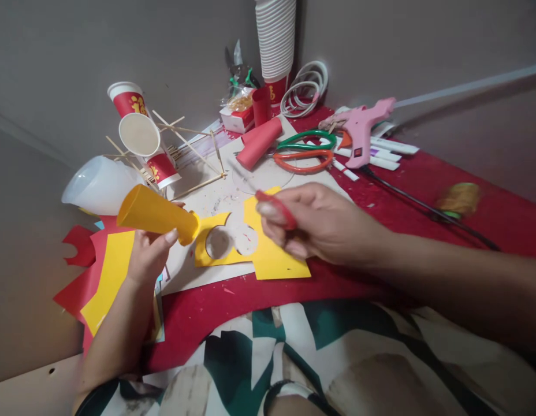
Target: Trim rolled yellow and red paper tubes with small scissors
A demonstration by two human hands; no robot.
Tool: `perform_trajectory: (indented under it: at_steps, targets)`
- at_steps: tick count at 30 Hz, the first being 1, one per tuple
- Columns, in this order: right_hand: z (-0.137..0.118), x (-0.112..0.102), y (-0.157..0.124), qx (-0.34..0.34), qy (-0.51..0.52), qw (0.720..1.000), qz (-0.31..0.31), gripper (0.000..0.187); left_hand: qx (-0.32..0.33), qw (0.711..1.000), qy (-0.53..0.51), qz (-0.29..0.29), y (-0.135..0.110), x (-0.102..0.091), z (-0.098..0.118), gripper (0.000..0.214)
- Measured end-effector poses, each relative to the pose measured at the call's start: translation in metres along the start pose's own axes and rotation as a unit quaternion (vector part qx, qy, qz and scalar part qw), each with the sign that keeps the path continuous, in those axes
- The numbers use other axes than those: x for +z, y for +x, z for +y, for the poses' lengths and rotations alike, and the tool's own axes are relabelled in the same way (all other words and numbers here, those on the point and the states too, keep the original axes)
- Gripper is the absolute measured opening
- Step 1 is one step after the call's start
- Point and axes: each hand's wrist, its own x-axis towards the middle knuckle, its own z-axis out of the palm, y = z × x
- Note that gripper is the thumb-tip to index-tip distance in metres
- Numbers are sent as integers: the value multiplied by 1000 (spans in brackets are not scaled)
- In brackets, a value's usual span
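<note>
My left hand (150,254) is closed around a yellow paper tube (153,209), held tilted above the left part of the work surface. A small yellow rim piece (190,227) sits at the tube's right end. In my right hand (311,222) is a pair of small scissors with red handles (280,209), the thin blades pointing up and to the left, slightly blurred. Below the hands lies a sheet of yellow paper (279,260) with round holes cut in it, resting on a pale board (185,274).
Farther back lie red paper tubes (260,143), large green-and-orange-handled scissors (305,153), a pink glue gun (365,127) with its cord, and white markers (384,155). A stack of paper cups (276,43) stands behind. Left are a stick frame with cups (140,134) and a translucent jug (99,185).
</note>
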Motion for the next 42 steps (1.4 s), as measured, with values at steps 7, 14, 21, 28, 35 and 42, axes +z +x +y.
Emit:
perform_trajectory:
  at_steps: [7, 14, 21, 28, 35, 42]
  targets:
    - [-22, -21, 7, -158, -156, 964, 147, 55, -59, 965, 257, -7, 23, -21, -18, 36]
    - [-17, -25, 9, -152, -231, 946, 171, 49, -62, 946, 319, 23, 34, -26, -30, 36]
    - [-8, -26, 12, -120, -247, 948, 161, 45, -62, 949, 308, 3, 36, -8, -32, 37]
    - [-3, -32, 20, -127, -250, 943, 178, 38, -48, 946, 316, -45, 66, 29, -37, 40]
    - [-2, -33, 23, -149, -273, 928, 207, 43, -33, 931, 362, 28, 58, 21, -31, 77]
    - [1, -33, 22, -164, -268, 926, 211, 44, 26, 899, 377, -219, -25, 46, 2, 41]
